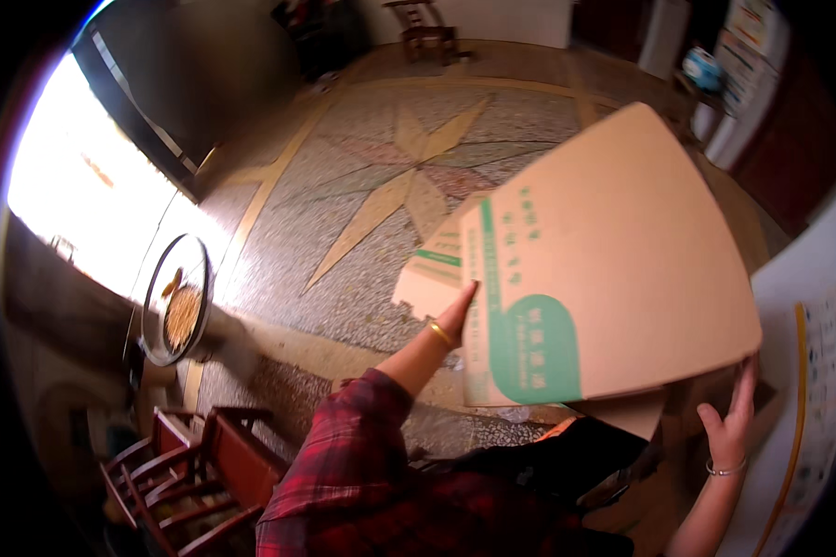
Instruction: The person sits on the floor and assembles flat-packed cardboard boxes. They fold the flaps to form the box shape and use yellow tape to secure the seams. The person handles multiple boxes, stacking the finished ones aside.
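A large brown cardboard box (613, 251) with green printing is tilted in front of me. Its broad panel faces up, and a flap (434, 265) juts out at its left side. My left hand (453, 318) grips the left edge of the box; most of its fingers are hidden by the cardboard. At the lower right corner, my right hand (730, 427) has its thumb and fingers spread, with the fingertips at or just by the cardboard edge. Whether they press on it I cannot tell.
Dark red wooden chairs (200, 478) stand at the lower left, below a round glass-edged table (178, 302) bearing a pale heap. A small wooden chair (423, 32) is at the far wall. A white board (827, 399) with a yellow edge rises close on my right.
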A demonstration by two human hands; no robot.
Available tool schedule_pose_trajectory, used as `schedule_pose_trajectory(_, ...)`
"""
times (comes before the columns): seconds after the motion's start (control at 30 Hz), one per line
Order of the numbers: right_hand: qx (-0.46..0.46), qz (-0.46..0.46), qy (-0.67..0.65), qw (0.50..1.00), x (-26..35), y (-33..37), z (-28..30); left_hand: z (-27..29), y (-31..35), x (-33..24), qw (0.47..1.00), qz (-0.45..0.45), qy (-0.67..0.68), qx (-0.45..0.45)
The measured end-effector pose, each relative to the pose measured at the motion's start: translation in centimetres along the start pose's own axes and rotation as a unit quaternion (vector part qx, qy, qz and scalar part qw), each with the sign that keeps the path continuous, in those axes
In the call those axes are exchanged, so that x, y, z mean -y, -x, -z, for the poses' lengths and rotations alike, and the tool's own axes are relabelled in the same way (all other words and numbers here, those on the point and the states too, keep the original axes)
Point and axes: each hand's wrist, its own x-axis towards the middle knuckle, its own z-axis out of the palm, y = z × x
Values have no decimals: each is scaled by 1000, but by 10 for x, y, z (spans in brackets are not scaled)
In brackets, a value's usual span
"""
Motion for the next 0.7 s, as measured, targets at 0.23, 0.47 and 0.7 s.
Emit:
schedule_pose_trajectory(0.23, 122, 21, 31, 992, -43, -32, -37, -6, -8, -1, 999, 14, 30, -34)
schedule_pose_trajectory(0.47, 50, -20, -25, 998, -96, -79, -53, -12, -15, -12, 994, -28, 27, -104)
schedule_pose_trajectory(0.7, 14, 118, 43, 992, -19, -101, -78, -23, 0, -13, 984, -51, -31, -165)
